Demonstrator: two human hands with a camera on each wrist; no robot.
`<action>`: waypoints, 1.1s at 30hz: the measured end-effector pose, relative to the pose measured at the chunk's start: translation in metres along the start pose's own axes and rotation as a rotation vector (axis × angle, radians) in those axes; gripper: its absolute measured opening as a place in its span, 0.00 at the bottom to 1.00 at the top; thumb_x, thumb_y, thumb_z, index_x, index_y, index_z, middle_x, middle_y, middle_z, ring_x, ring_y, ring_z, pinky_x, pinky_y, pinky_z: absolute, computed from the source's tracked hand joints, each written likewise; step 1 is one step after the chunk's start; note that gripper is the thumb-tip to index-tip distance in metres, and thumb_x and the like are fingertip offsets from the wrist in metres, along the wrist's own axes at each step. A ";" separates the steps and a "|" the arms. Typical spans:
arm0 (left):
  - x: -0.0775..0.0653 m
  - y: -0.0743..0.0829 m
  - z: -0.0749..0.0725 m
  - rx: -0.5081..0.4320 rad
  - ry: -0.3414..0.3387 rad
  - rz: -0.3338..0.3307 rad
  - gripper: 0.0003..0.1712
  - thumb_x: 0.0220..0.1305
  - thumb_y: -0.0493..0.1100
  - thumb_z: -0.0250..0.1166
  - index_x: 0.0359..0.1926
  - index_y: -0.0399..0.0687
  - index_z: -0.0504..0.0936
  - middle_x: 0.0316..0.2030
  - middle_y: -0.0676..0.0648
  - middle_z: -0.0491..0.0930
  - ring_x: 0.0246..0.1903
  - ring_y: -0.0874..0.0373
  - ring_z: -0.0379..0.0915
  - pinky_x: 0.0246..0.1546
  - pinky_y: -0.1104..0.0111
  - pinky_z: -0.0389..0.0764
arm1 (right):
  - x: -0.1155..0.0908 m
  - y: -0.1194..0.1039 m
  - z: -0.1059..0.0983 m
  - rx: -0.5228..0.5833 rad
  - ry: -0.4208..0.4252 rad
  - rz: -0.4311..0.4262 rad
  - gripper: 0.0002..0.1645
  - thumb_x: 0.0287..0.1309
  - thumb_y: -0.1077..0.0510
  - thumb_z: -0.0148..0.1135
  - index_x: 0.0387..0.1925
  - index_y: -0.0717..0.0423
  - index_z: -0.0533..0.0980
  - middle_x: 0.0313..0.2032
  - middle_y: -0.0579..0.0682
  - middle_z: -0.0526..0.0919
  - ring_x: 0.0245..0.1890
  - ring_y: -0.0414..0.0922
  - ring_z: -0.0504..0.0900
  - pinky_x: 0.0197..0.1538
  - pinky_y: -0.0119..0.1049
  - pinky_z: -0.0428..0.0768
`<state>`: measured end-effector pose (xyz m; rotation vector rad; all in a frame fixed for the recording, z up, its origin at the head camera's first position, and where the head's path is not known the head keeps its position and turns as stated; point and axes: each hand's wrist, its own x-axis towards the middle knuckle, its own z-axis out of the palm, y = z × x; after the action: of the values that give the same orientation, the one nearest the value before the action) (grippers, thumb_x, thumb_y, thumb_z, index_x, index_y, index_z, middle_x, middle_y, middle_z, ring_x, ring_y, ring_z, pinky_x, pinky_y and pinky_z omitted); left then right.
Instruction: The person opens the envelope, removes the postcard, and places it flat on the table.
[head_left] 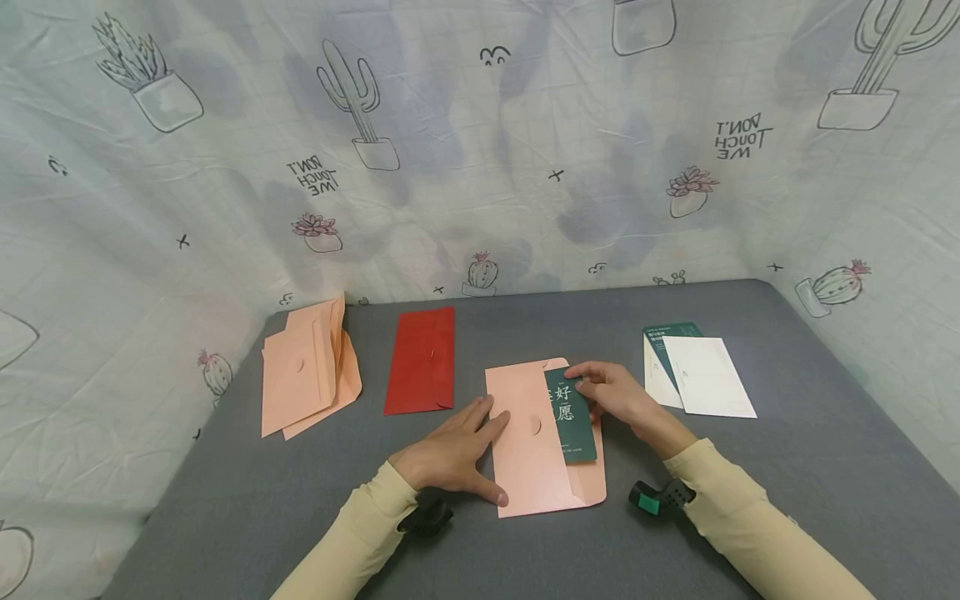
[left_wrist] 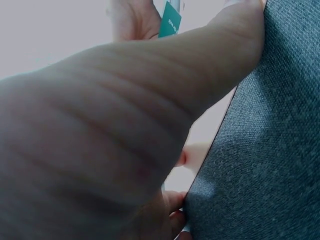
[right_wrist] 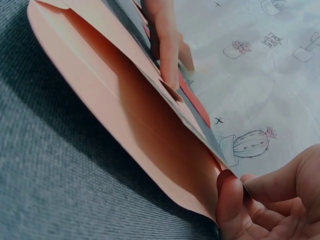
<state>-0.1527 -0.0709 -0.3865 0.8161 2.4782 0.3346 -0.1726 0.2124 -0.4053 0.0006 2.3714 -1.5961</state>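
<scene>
A pink envelope point(head_left: 525, 471) lies on the grey table with its open side to the right. Part of a dark green card point(head_left: 576, 429) with white characters shows at that opening, its left part covered by the envelope's front. My right hand point(head_left: 618, 392) pinches the card near its upper right corner. On the envelope's left side rests my left hand point(head_left: 450, 454), fingers extended and thumb spread toward the lower edge. In the right wrist view the envelope's mouth point(right_wrist: 150, 135) gapes. The left wrist view is mostly filled by my left thumb point(left_wrist: 215, 60).
Several pink envelopes point(head_left: 296, 375) lie stacked at the far left. A red envelope point(head_left: 422, 362) lies between them and my left hand. Beyond my right hand are a white card point(head_left: 708, 379) and another green card point(head_left: 678, 329), overlapping. A patterned curtain point(head_left: 480, 167) borders the table.
</scene>
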 end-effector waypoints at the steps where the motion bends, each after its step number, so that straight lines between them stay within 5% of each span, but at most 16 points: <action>1: 0.000 0.000 0.000 0.001 -0.001 0.001 0.67 0.45 0.67 0.79 0.80 0.54 0.54 0.82 0.42 0.42 0.81 0.44 0.37 0.77 0.45 0.55 | 0.000 0.000 0.000 0.000 0.000 0.005 0.21 0.73 0.63 0.50 0.63 0.65 0.73 0.40 0.59 0.84 0.27 0.42 0.79 0.31 0.36 0.81; 33: -0.001 -0.002 0.002 0.002 0.004 0.003 0.67 0.44 0.67 0.78 0.80 0.55 0.54 0.82 0.43 0.42 0.81 0.44 0.37 0.76 0.44 0.55 | 0.002 0.000 -0.007 0.027 0.073 0.023 0.27 0.71 0.62 0.50 0.68 0.64 0.67 0.55 0.67 0.80 0.36 0.44 0.82 0.36 0.39 0.82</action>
<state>-0.1522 -0.0726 -0.3883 0.8209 2.4814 0.3351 -0.1756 0.2186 -0.4036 0.0926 2.3946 -1.6445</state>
